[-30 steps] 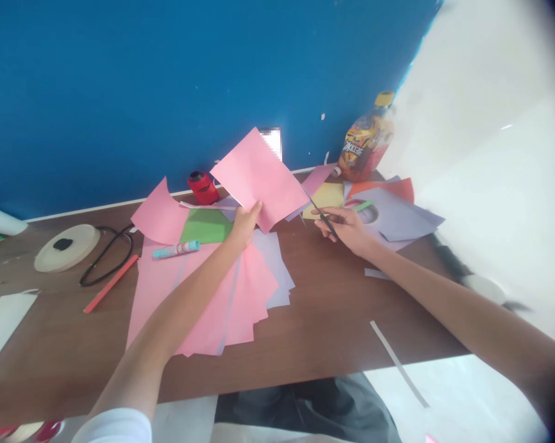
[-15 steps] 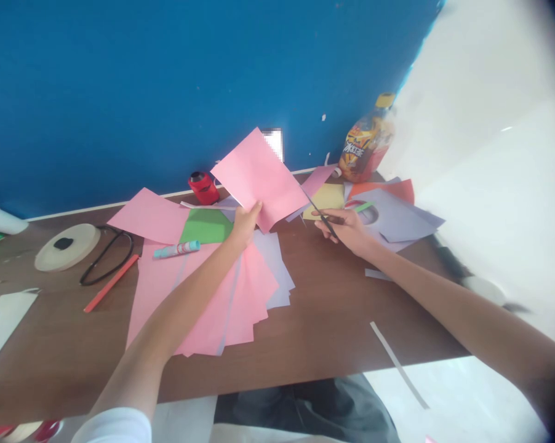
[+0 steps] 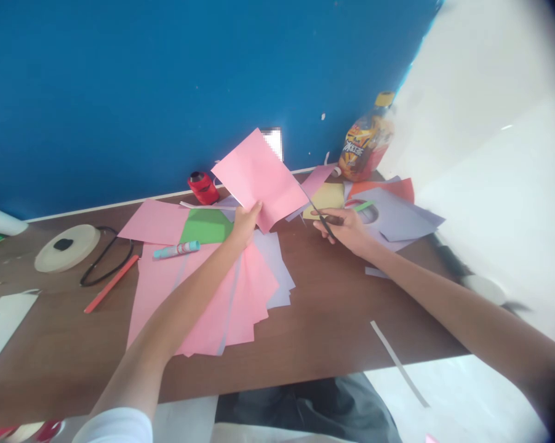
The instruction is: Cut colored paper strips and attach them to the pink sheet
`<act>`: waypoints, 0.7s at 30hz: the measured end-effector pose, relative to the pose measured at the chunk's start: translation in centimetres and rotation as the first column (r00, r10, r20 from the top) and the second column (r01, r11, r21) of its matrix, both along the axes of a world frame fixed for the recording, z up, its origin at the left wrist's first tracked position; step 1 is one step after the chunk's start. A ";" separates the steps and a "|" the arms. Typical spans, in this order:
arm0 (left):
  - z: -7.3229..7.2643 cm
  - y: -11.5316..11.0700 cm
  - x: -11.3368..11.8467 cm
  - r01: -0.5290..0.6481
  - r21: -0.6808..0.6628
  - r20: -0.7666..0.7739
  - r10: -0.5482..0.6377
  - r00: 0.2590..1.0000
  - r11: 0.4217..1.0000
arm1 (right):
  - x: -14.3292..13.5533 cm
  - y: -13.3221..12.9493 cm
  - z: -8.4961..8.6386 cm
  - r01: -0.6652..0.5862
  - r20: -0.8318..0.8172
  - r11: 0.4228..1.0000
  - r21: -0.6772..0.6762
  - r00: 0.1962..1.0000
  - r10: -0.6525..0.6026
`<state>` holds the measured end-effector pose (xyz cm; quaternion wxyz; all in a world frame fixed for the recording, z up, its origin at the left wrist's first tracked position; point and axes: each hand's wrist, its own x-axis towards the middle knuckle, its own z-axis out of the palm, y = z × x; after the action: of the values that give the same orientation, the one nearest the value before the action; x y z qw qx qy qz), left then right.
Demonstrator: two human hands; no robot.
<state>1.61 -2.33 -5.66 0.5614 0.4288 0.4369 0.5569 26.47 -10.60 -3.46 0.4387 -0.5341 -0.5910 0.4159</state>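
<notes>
Left hand (image 3: 244, 227): thumb pressed on the face, other fingers hidden behind, pinched closed on the lower edge of a pink sheet (image 3: 259, 175), which I hold tilted above the table (image 3: 323, 332). Right hand (image 3: 351, 231): fingers curled round dark scissors (image 3: 327, 225), one blade at the sheet's right corner; cannot tell if it touches. Nearer me, left: fanned pink papers (image 3: 203, 307), a light-blue tube (image 3: 176, 249) lying on them near a green sheet (image 3: 207, 225). Beyond my right hand: lilac papers (image 3: 407, 215), then a drink bottle (image 3: 365, 144) by the wall (image 3: 167, 92).
</notes>
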 end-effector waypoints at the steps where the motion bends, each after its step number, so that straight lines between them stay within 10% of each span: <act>1: 0.0 0.0 0.0 0.004 0.004 -0.004 -0.004 1.000 1.000 | 0.0 0.0 0.0 0.002 -0.004 1.000 -0.002 1.000 -0.002; 21: -1.2 0.3 -0.3 0.011 0.086 -0.133 0.000 0.991 0.996 | 0.1 0.0 0.7 -0.037 -0.094 0.999 -0.010 0.995 0.036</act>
<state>1.34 -2.05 -6.82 0.5136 0.4900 0.4474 0.5440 26.54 -10.58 -2.73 0.4552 -0.5058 -0.5770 0.4517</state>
